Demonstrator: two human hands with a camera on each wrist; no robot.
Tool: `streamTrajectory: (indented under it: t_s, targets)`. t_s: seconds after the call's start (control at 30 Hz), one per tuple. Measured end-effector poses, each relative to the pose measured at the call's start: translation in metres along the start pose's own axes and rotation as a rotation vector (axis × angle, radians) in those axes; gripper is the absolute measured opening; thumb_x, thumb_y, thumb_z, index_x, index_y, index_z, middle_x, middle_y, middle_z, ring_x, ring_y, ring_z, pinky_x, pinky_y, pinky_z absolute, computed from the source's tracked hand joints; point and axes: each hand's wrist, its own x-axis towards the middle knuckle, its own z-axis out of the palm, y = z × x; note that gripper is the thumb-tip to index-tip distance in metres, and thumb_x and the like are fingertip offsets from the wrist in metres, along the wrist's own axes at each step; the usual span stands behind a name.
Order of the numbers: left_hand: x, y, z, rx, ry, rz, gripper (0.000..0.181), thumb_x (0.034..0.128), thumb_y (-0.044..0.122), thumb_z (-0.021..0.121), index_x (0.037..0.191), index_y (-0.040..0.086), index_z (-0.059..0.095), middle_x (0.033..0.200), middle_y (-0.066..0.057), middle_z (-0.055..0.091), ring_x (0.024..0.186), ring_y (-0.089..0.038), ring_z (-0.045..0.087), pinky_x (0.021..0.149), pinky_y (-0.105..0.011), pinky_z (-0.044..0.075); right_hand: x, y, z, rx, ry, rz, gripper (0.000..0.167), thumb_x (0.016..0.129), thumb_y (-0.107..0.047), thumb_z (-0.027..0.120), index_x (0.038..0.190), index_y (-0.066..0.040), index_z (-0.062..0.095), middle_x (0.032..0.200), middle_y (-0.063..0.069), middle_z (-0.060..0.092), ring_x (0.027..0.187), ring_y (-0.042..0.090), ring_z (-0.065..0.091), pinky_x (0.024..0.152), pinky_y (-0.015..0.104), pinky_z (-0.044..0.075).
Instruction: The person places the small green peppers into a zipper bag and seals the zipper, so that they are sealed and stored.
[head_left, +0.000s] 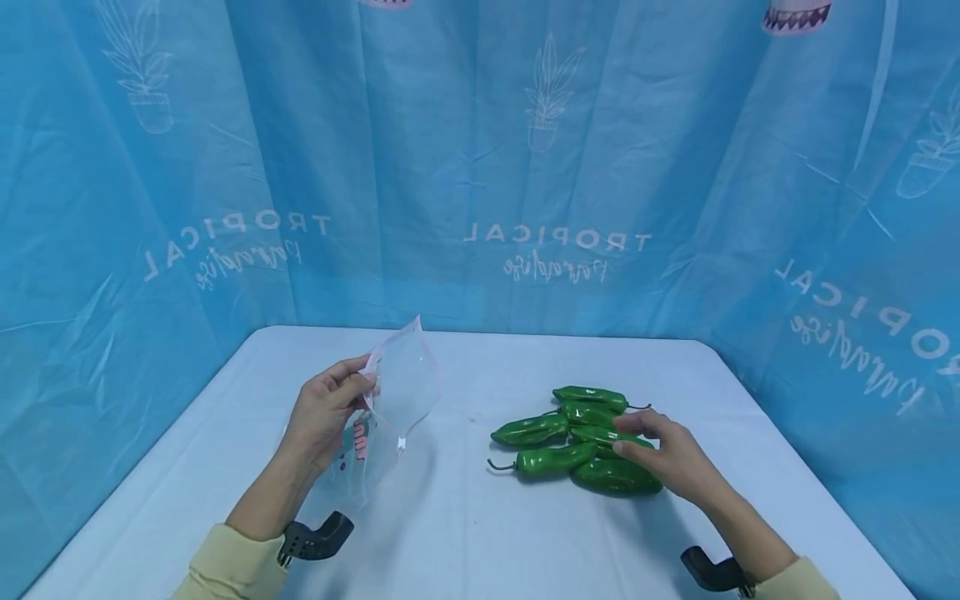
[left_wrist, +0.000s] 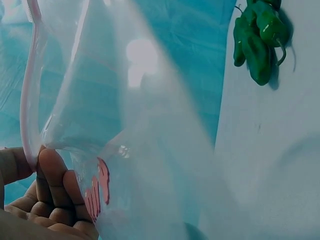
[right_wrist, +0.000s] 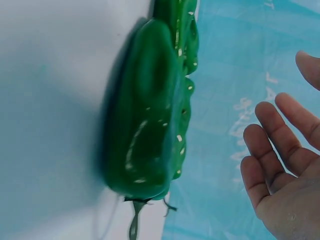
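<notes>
From my remote station I record a clear, flexible plastic zip bag with a pink rim and red print (head_left: 408, 379), held by the left hand (head_left: 330, 408) over a counter spread with smooth white cloth (head_left: 480, 542). Thumb and forefinger pinch the bag at its rim, the other fingers curling in beside it. I judge the edge grip is chosen to leave the mouth, which appears parted, unobstructed; a small white plastic slider (head_left: 401, 444) sits at its near corner. I cannot tell whether the bag's lower end touches the counter. To its right, well apart, at least six glossy, elongated green peppers (head_left: 588, 435) lie in a loose heap, several touching, grouped, in my judgement, for easy reach. The right hand (head_left: 663, 454) hovers at the heap's right side, thumb parted from gently bent fingers, holding nothing; the right wrist view indicates a gap to the peppers. Both forearms extend forward from beige fabric sleeves (head_left: 240, 558), angled inward, the left hand higher over the counter.
</notes>
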Motion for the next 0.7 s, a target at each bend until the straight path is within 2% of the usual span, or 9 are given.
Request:
streamTrajectory:
  t_s: [0.23, 0.5, 0.7]
  targets:
    - [-0.002, 0.000, 0.001, 0.012, 0.008, -0.007, 0.045, 0.0934, 0.027, 0.058, 0.133, 0.006, 0.050, 0.080, 0.012, 0.064, 0.079, -0.008, 0.057, 0.083, -0.022, 0.046, -0.006, 0.013, 0.003, 0.009, -0.014, 0.067, 0.051, 0.086, -0.040, 0.065, 0.125, -0.008, 0.056, 0.124, 0.012, 0.061, 0.119, 0.035, 0.052, 0.092, 0.051, 0.046]
    - [-0.002, 0.000, 0.000, 0.008, 0.009, -0.001, 0.045, 0.0937, 0.027, 0.057, 0.134, 0.008, 0.050, 0.085, 0.010, 0.065, 0.081, -0.009, 0.057, 0.085, -0.025, 0.045, -0.011, 0.025, 0.003, -0.003, -0.036, 0.123, 0.051, 0.086, -0.037, 0.066, 0.126, -0.007, 0.056, 0.124, 0.014, 0.060, 0.123, 0.037, 0.049, 0.098, 0.056, 0.040]
    - [-0.002, 0.002, 0.000, 0.005, 0.011, -0.006, 0.046, 0.0933, 0.030, 0.058, 0.133, 0.008, 0.051, 0.090, 0.007, 0.066, 0.083, -0.010, 0.057, 0.085, -0.025, 0.045, -0.014, 0.031, 0.003, 0.002, -0.053, 0.160, 0.052, 0.085, -0.035, 0.067, 0.126, -0.005, 0.055, 0.125, 0.015, 0.060, 0.125, 0.038, 0.048, 0.100, 0.057, 0.039]
